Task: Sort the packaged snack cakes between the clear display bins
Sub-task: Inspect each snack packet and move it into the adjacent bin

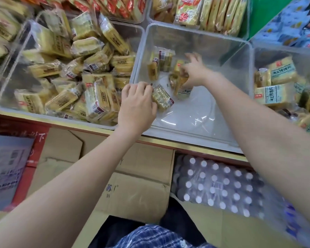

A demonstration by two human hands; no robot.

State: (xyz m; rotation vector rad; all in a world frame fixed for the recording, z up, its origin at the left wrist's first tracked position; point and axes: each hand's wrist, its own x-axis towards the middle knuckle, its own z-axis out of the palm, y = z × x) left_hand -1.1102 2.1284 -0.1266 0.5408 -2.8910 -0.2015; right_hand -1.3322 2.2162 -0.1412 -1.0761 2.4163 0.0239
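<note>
Our left hand (136,106) grips cake (162,98) at middle bin's (204,35) near-left corner; right hand (193,72) clutches packets (180,81) mid-bin.

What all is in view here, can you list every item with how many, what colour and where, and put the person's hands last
middle bin: one, clear, centre, nearly empty
snack cakes in middle bin: a few, yellow wrappers, far side
left bin: one, clear, heaped with yellow snack cakes
right bin: one, clear, yellow packs with teal labels
back bins: clear, red and yellow packs
cardboard boxes: several, brown, below the counter
bottle pack: one, white caps, lower right
left hand: grips one cake
right hand: holds cakes
</note>
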